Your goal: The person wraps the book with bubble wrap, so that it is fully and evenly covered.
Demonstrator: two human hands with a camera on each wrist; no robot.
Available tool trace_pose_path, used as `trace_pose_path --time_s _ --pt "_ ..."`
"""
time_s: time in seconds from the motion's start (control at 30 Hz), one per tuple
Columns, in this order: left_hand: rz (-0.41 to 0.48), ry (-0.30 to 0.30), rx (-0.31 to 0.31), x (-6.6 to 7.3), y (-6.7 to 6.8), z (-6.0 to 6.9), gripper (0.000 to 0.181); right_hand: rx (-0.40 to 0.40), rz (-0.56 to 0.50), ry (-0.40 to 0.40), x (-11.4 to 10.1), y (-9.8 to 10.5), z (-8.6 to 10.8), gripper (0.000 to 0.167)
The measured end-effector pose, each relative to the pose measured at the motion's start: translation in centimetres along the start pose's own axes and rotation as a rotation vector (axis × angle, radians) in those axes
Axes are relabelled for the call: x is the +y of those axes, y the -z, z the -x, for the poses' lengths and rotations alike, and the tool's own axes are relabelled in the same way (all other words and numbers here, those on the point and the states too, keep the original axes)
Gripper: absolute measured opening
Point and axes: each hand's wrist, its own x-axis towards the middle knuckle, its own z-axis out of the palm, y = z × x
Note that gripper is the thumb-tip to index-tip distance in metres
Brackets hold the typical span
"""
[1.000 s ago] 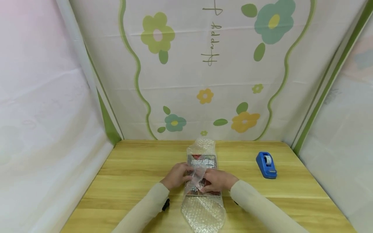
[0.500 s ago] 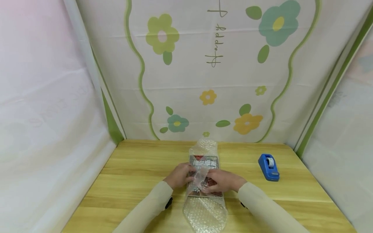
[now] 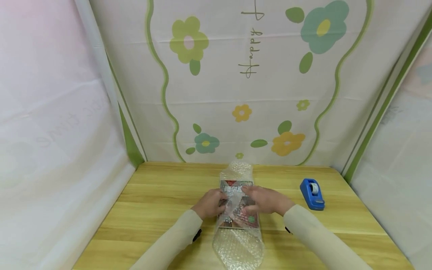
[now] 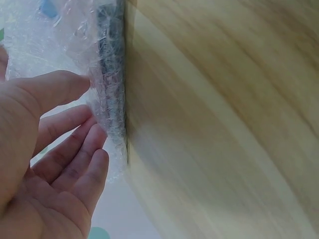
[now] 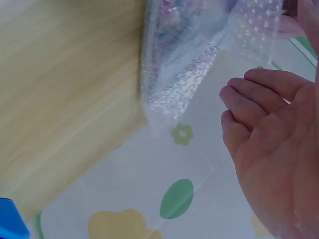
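Note:
A book with a red and grey printed cover (image 3: 248, 221) lies on the table inside clear bubble wrap (image 3: 237, 243), which reaches past it at both ends. My left hand (image 3: 210, 204) is at the book's left edge. In the left wrist view, its thumb and fingertips (image 4: 92, 134) touch the wrap along that edge, with the fingers only slightly bent. Above the book's right side is my right hand (image 3: 268, 200), thumb and fingers spread apart. The right wrist view shows this hand (image 5: 279, 119) off the wrap, holding nothing.
A blue tape dispenser (image 3: 312, 194) with a roll of tape stands on the wooden table (image 3: 168, 180) to the right. A flower-printed cloth (image 3: 219, 86) hangs behind the table, and white cloth walls (image 3: 60, 131) rise at both sides.
My right hand has released the loose flap of bubble wrap and shifted up and to the right, uncovering more of the cover. The left hand stays at the book's left edge.

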Motion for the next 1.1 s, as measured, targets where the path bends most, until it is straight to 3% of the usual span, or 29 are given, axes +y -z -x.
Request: trace_pose_path --time_s 0.23,0.53,0.9,1.1 --pt "-0.016 -0.001 -0.007 0.0 -0.1 -0.2 0.015 0.010 0.000 0.040 -0.8 0.3 -1.1 0.077" --pt "-0.017 0.039 -0.031 0.0 -0.3 -0.5 0.015 0.073 0.071 0.100 -0.7 -2.3 -2.5 0.061" --pt "-0.014 0.054 -0.043 0.0 -0.2 -0.3 0.019 0.106 0.183 0.104 -0.3 -4.4 -2.4 0.070" --pt "-0.002 0.051 -0.042 -0.2 0.0 -0.2 0.020 0.115 0.176 0.110 -0.1 -5.0 -2.1 0.075"
